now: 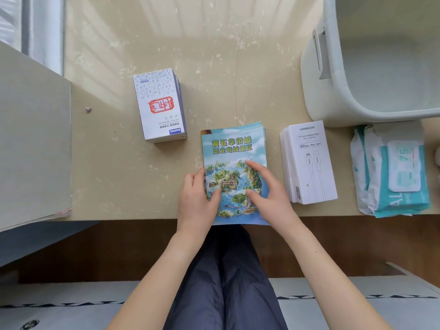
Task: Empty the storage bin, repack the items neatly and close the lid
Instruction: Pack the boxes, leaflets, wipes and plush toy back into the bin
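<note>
1. Four items lie out on the table (214, 55), and the bin (352, 96) at the far right shows a bare floor where you can see into it, so I judge the emptying done; its right part runs out of view.
2. Your brochures (234, 172) sit nearest you, left of the bin, their near edge at the table's front edge. The stack looks slightly fanned at the top.
3. Your left hand (197, 198) is half-curled on the stack's left edge, thumb on the cover, pressing rather than lifting.
4. Your right hand (266, 186) lies spread on the cover's right side, fingers fairly wide, closed around nothing.
5. Just before the bin stands the cable box (309, 163), between brochures and wipes (392, 172); the wipes lie directly in front of the bin.
6. Farthest from the bin, beyond the brochures, is the patterned box (159, 106).
7. A grey panel (33, 144) at the far left may be the lid; you cannot be sure from here.
8. Left to do, as I read it: all the repacking, then the lid.
</note>
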Demonstrator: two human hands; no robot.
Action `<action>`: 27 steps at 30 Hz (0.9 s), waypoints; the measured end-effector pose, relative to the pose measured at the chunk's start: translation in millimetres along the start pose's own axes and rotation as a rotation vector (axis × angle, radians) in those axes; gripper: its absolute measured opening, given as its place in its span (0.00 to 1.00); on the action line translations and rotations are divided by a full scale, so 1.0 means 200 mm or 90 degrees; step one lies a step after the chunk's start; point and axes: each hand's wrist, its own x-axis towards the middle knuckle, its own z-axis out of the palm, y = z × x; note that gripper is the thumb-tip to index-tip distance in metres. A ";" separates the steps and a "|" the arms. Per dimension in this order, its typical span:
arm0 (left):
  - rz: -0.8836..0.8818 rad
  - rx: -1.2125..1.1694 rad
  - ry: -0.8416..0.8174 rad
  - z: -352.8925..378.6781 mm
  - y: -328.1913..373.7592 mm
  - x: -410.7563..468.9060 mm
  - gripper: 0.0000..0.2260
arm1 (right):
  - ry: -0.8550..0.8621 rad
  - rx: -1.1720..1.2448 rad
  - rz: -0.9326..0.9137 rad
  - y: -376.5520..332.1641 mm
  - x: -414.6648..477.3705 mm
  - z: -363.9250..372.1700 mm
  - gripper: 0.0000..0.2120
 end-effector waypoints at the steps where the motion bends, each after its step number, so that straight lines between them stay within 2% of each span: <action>1: -0.001 -0.008 -0.003 -0.01 0.00 0.00 0.25 | 0.009 0.005 -0.007 -0.01 -0.01 0.00 0.30; 6: 0.020 -0.021 0.027 -0.14 0.04 0.01 0.20 | 0.034 0.066 -0.018 -0.09 -0.05 0.01 0.29; 15: 0.102 -0.054 0.190 -0.50 0.08 0.21 0.13 | 0.079 0.083 -0.068 -0.33 0.04 -0.08 0.29; 19: -0.002 -0.097 0.234 -0.57 0.04 0.41 0.19 | 0.077 0.075 -0.068 -0.38 0.14 -0.06 0.30; 23: -0.156 -0.181 0.147 -0.56 -0.03 0.60 0.32 | 0.066 0.048 -0.057 -0.39 0.26 -0.02 0.30; 25: -0.183 -0.197 0.103 -0.55 -0.06 0.64 0.33 | 0.058 0.044 -0.057 -0.39 0.31 0.00 0.31; 27: -0.188 -0.202 0.071 -0.55 -0.06 0.66 0.28 | 0.045 0.052 -0.055 -0.40 0.34 0.02 0.30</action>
